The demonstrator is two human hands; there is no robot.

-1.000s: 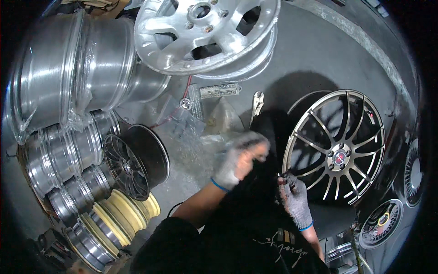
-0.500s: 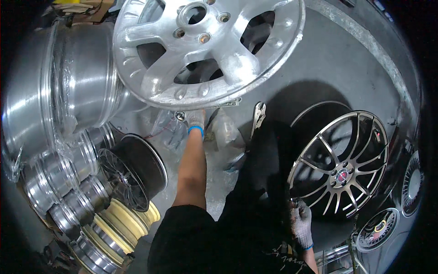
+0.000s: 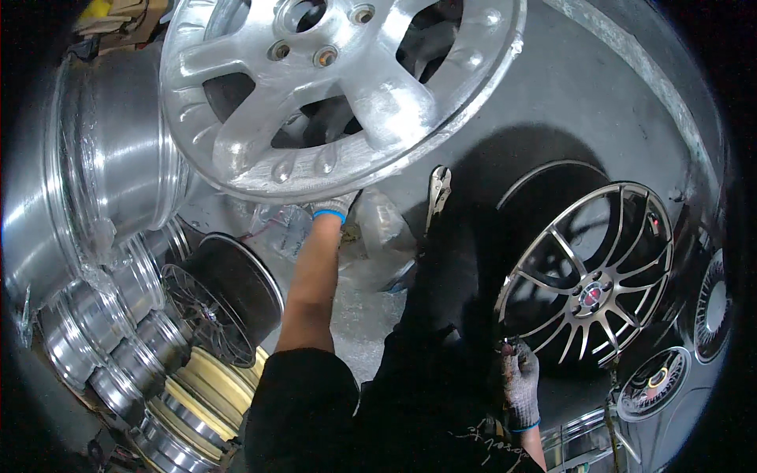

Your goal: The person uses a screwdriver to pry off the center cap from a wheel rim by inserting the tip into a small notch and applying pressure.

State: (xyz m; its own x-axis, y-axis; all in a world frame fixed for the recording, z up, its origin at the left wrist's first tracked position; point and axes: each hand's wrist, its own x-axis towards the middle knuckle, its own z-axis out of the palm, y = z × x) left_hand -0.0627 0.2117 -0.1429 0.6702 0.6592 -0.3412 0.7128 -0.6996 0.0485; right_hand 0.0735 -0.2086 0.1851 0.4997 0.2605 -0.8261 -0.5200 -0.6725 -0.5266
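A large silver wheel rim [image 3: 315, 102] with thick spokes and bolt holes fills the upper middle. My left hand [image 3: 334, 206], in a pale knit glove with a blue cuff, reaches beneath its lower edge. The rim hides its fingers and whatever they may hold. At lower right, my right hand [image 3: 521, 388] wears a matching glove and is closed beside the near edge of a thin-spoked dark bronze wheel [image 3: 593, 296]. Its fingers are curled round a dark, reddish-brown object too unclear to name. Locking pliers [image 3: 438, 191] stand right of the silver rim, near my dark-clothed leg.
Bare silver wheels [image 3: 118, 134] are stacked at left, partly in clear wrap. Below them are a black wheel [image 3: 225, 296] and yellow-edged rims [image 3: 205, 394]. A clear plastic bag [image 3: 382, 225] sits on the floor below the silver rim. More wheels [image 3: 654, 384] lie at lower right.
My left hand has gone farther under the silver rim; the round metal piece seen beside it is now hidden. The rim appears shifted left in view. My right hand stays closed by the bronze wheel.
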